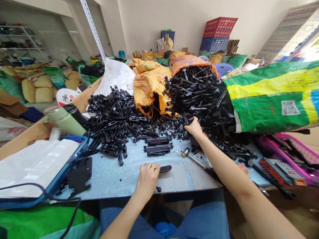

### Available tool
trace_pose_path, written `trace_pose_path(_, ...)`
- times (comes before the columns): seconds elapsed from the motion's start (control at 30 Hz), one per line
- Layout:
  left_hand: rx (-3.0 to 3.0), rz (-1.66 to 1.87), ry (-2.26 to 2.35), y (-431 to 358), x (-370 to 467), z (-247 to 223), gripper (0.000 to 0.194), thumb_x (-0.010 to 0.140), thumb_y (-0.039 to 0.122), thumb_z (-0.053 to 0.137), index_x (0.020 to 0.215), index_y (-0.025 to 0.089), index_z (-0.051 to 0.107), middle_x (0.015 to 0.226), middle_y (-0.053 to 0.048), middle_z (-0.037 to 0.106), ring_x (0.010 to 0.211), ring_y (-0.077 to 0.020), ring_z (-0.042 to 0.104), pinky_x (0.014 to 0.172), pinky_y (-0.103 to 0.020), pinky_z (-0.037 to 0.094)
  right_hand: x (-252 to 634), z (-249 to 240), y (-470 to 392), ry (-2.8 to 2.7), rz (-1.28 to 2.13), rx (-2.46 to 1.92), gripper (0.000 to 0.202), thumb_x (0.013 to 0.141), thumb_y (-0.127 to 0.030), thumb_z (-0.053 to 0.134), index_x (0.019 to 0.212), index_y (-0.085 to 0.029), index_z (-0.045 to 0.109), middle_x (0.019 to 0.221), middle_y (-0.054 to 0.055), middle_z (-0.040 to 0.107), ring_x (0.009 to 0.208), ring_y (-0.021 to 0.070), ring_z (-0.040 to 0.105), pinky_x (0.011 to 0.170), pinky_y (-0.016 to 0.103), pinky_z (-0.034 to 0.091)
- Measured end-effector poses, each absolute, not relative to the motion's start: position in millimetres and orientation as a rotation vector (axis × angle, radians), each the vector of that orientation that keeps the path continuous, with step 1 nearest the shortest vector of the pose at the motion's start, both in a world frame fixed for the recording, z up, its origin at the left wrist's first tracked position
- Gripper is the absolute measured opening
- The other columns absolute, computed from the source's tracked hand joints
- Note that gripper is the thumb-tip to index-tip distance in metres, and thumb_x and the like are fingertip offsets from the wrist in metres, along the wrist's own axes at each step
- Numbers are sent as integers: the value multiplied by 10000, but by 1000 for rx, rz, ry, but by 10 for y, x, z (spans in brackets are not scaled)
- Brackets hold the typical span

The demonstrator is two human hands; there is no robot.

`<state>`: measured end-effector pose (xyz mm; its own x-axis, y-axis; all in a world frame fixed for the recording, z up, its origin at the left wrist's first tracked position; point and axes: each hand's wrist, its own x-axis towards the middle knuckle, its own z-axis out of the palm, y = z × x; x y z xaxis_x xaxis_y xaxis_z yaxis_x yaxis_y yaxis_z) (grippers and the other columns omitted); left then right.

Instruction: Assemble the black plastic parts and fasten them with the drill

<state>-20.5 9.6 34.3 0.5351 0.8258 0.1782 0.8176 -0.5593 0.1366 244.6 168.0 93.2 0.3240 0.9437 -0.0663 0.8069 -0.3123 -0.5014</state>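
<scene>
My left hand [148, 177] is closed around a black bar-shaped plastic arm [165, 169] near the table's front edge, and the arm's rounded end sticks out to the right. A black ball-ended piece [159, 189] shows just below that hand. Farther back, my right hand [194, 127] is closed at the edge of the heap, its fingers on a small black plastic part [186, 119]. Several assembled black arms [158, 146] lie stacked between the hands. A hammer [196, 160] with a brass-coloured head rests below my right forearm.
Loose black parts [112, 119] and small screws [175, 126] cover the table's back. Orange sack [149, 83] and green-yellow sack [269, 96] stand behind and right. A blue tray [83, 141] and green bottle [66, 121] sit left; a pink basket [296, 142] sits right.
</scene>
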Motion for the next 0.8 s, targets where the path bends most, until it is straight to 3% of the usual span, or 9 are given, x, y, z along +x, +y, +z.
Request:
trace_pose_path(0.13, 2577, 315, 1399, 126, -203, 266, 323, 854, 181, 468, 1175, 191, 496, 1021, -93, 571, 937, -243, 525, 794, -391, 417, 2391, 881, 1073, -1660, 926, -1886, 308, 853, -218, 357, 1132, -133, 456, 795, 57, 639, 671, 141, 605, 578, 225, 455)
trace_pose_path(0.27, 2493, 276, 1248, 209, -131, 222, 299, 871, 197, 437, 1163, 202, 496, 1026, -77, 580, 970, -232, 527, 785, -353, 419, 2399, 823, 348, -2226, 1151, -1426, 303, 853, -404, 470, 1071, -198, 518, 799, 11, 616, 657, 136, 567, 594, 231, 427)
trace_pose_path(0.37, 2460, 262, 1183, 249, -97, 242, 304, 872, 200, 412, 1162, 200, 499, 1067, -82, 573, 1007, -227, 518, 823, -352, 405, 2397, 689, 34, -2704, 823, -1282, 350, 847, -507, 468, 950, -194, 586, 840, 40, 620, 765, 166, 571, 691, 259, 400)
trace_pose_path(0.43, 2448, 267, 1165, 251, -63, 272, 331, 873, 242, 407, 1194, 202, 479, 1113, -89, 557, 1049, -230, 499, 865, -363, 387, 2368, 570, -38, -2845, 599, -1333, 392, 870, -525, 413, 892, -178, 594, 820, 58, 623, 744, 171, 573, 675, 262, 378)
trace_pose_path(0.5, 2436, 268, 1150, 231, -19, 305, 355, 854, 360, 452, 1172, 206, 490, 1101, -87, 556, 1050, -244, 492, 874, -373, 380, 2322, 477, -51, -2891, 483, -1408, 410, 887, -525, 377, 876, -173, 589, 805, 62, 626, 710, 165, 576, 635, 254, 358)
trace_pose_path(0.6, 2433, 288, 1169, 178, 34, 332, 539, 690, 557, 607, 1089, 207, 510, 1023, -75, 566, 987, -275, 506, 842, -391, 389, 2237, 441, -69, -2890, 374, -1486, 407, 896, -523, 356, 882, -181, 575, 784, 51, 626, 683, 162, 577, 596, 252, 330)
trace_pose_path(0.7, 2438, 355, 1213, 126, 31, 317, 619, 601, 514, 701, 1085, 201, 476, 1017, -79, 564, 950, -279, 522, 816, -386, 402, 2152, 501, -137, -2847, 205, -1564, 378, 901, -507, 354, 900, -191, 562, 794, 53, 619, 696, 175, 575, 602, 268, 320)
trace_pose_path(0.8, 2452, 409, 1152, 102, -13, 280, 449, 681, 368, 664, 1048, 195, 472, 1001, -78, 571, 948, -259, 536, 800, -363, 421, 2080, 593, -205, -2808, 80, -1607, 331, 907, -471, 369, 925, -198, 556, 811, 65, 609, 730, 189, 566, 632, 284, 323)
